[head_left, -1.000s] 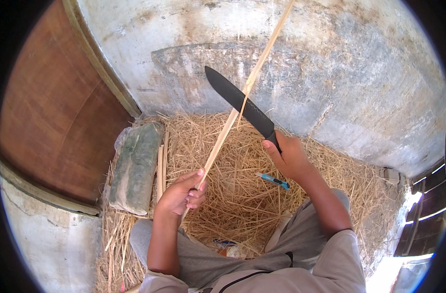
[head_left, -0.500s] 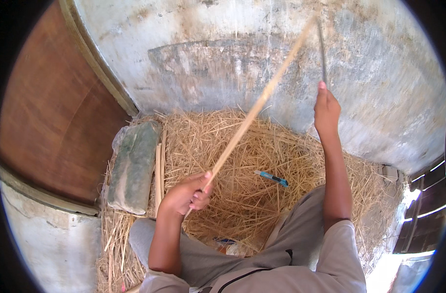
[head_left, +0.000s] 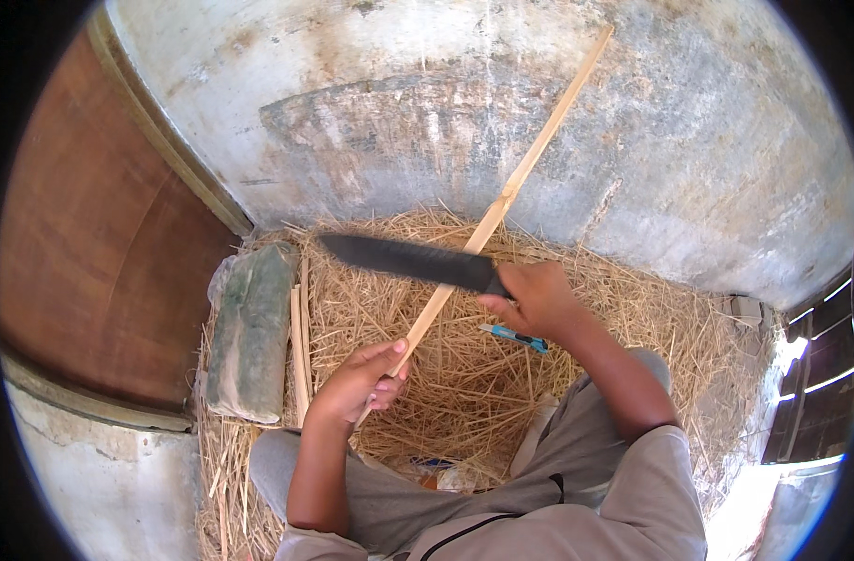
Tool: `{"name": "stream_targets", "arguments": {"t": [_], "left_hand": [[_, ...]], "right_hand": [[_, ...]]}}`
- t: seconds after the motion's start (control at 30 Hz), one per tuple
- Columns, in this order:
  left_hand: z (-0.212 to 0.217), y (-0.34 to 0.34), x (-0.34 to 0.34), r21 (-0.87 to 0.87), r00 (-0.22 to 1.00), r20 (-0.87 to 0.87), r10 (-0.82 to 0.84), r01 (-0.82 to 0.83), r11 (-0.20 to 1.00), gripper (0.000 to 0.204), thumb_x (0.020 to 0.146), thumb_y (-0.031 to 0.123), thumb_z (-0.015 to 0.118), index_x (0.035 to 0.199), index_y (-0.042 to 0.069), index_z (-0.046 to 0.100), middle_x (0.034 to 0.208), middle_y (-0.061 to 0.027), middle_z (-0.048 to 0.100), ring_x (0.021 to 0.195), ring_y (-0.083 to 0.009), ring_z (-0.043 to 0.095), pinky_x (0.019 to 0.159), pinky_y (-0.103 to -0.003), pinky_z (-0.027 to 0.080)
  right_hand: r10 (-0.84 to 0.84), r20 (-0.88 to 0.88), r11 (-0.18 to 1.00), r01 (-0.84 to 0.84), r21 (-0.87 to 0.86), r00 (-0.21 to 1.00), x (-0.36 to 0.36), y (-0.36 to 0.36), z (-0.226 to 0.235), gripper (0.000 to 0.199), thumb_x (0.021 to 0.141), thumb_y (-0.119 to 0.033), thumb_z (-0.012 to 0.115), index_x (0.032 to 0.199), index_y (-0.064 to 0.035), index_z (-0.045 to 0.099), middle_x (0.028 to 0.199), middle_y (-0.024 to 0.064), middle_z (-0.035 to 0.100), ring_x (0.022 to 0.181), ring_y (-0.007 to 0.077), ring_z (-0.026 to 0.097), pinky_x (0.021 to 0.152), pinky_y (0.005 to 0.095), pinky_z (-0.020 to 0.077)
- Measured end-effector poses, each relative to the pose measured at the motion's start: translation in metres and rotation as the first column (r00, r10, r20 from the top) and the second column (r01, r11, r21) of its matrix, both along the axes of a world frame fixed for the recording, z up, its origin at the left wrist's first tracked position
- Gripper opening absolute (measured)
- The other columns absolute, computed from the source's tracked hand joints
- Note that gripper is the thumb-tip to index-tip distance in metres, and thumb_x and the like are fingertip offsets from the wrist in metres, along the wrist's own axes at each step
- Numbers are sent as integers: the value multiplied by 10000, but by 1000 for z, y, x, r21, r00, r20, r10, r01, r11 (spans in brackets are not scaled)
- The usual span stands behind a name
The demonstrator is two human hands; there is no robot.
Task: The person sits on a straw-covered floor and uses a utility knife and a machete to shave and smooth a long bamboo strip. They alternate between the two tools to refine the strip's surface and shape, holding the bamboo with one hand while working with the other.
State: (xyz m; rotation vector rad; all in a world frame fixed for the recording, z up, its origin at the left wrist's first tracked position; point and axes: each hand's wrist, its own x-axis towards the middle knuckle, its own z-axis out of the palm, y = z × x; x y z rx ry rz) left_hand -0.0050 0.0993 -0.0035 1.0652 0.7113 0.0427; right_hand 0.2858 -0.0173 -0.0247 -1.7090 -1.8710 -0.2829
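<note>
My left hand (head_left: pixel 360 381) grips the lower end of a long pale wooden strip (head_left: pixel 521 178) that slants up and to the right toward the wall. My right hand (head_left: pixel 537 299) holds the handle of a big dark-bladed knife (head_left: pixel 410 259). The blade lies level, pointing left, and crosses the strip just above my left hand. Both hands are over a heap of straw-coloured shavings (head_left: pixel 464 393).
A greenish stone block (head_left: pixel 249 332) lies at the left of the shavings, with thin wooden strips (head_left: pixel 299 351) beside it. A small blue-handled tool (head_left: pixel 513 338) rests on the shavings under my right hand. A brown wooden panel (head_left: pixel 100 243) stands left; a weathered concrete wall (head_left: pixel 427 112) behind.
My right hand, raised high with the knife half a second ago, has swung down, and the blade now lies across the strip. The left hand has hardly moved.
</note>
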Motion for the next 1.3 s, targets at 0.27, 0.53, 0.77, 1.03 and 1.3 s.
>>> {"name": "stream_targets", "arguments": {"t": [0.27,0.53,0.77,1.03,1.3], "left_hand": [[-9,-2,-1,149,997,-13,80,-77,986,371,1069,395,546,859,91,568,604,67,371,483,-37,305,431,-213,255],[2,-11,-1,214,994,-40,97,-86,973,382,1064,404,554,841,94,566,613,60,383,506,-40,318,444,-212,254],[0,-15,1,364,988,-20,153,-136,922,404,1066,414,544,817,96,561,617,55,390,517,-51,319,463,-224,253],[8,-20,-5,372,991,-49,123,-96,923,398,1070,407,537,818,101,562,613,54,399,520,-50,335,469,-224,266],[5,-16,-7,385,993,-46,110,-84,919,400,1076,389,531,812,91,570,608,50,439,512,-53,368,469,-231,298]], "right_hand": [[-329,-308,944,322,-75,893,30,2,17,520,1024,-528,509,951,-28,633,594,144,601,540,334,632,532,451,497],[-20,165,990,43,-132,986,2,-11,16,493,1045,-511,482,971,-37,597,589,145,573,525,318,613,512,442,462],[-199,-169,977,180,-117,965,11,-6,18,479,1040,-507,488,955,-50,604,629,140,599,556,340,634,522,459,477],[-42,91,996,49,-75,995,-8,-7,3,448,1041,-485,496,949,-55,583,633,142,593,553,341,625,518,456,470],[-140,-185,989,131,-61,973,-19,-11,10,488,1015,-511,532,881,-45,580,624,162,595,556,351,627,533,464,479]]}}
